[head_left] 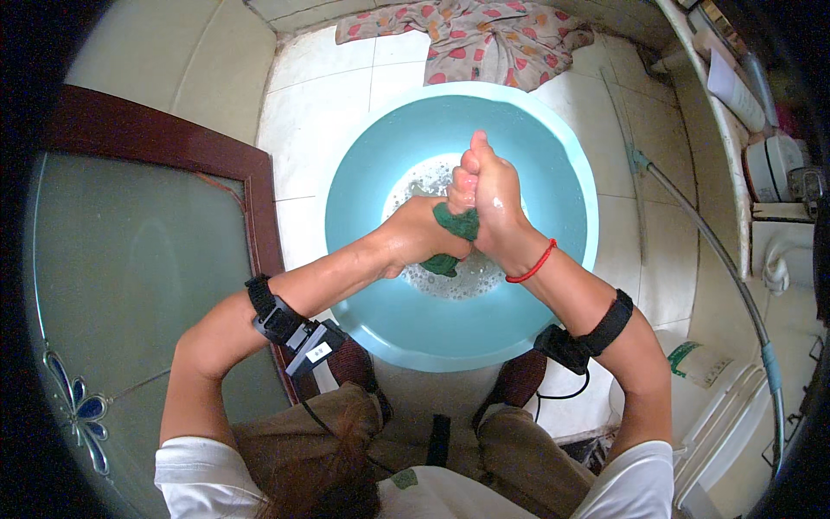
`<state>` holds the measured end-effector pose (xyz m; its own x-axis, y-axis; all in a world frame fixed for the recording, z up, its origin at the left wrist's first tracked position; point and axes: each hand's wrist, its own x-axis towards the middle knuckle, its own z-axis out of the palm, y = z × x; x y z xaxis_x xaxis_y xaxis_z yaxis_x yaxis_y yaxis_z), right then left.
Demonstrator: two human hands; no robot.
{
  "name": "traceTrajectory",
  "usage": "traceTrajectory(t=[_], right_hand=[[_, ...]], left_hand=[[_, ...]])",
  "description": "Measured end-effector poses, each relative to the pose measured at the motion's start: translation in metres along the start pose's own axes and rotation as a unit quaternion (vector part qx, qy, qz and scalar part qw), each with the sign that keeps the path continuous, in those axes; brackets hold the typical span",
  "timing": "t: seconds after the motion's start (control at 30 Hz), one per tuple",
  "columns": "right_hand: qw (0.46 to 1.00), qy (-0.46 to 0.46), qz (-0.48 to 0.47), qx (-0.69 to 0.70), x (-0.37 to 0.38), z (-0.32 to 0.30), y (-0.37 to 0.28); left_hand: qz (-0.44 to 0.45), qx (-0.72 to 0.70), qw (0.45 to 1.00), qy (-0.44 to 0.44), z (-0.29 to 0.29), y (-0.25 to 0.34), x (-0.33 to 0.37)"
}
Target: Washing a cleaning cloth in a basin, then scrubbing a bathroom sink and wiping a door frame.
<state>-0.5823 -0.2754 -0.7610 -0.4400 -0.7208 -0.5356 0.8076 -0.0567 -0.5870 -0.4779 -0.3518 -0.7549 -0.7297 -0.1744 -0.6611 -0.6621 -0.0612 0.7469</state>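
A wet dark green cloth [456,222] is bunched between my two hands above a large light blue basin [363,203]. My left hand [422,232] is wrapped round it, and a lower fold of the cloth pokes out below those fingers. Beside it, my right hand [491,192] makes a fist on the upper part, its thumb pointing away from me. Both hands look wet and press against each other. Soapy, bubbly water [462,281] lies in the bottom of the basin, partly hidden by the hands.
A patterned cloth [493,43] lies on the tiled floor beyond the basin. At left is a dark-framed frosted glass door [147,259]. A hose [705,229] curves down the right side, near a white bucket [713,389] and a shelf with containers [769,164].
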Motion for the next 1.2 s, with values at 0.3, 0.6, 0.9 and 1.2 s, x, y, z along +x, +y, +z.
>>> traceTrajectory(t=[0.3, 0.6, 0.9, 1.2], right_hand=[[0.796, -0.124, -0.240, -0.541, 0.005, -0.013, -0.043], [0.851, 0.127, -0.007, -0.509, -0.061, -0.166, -0.055], [0.894, 0.213, 0.274, -0.284, -0.093, -0.181, -0.013], [0.902, 0.235, 0.239, -0.273, -0.092, -0.174, -0.013]], left_hand=[[0.036, -0.117, 0.992, 0.042, -0.040, 0.006, -0.019], [0.095, -0.107, 0.936, 0.322, -0.100, -0.039, -0.049], [0.180, 0.059, 0.904, 0.384, -0.113, -0.051, -0.025], [0.170, 0.008, 0.880, 0.443, -0.110, -0.041, -0.013]])
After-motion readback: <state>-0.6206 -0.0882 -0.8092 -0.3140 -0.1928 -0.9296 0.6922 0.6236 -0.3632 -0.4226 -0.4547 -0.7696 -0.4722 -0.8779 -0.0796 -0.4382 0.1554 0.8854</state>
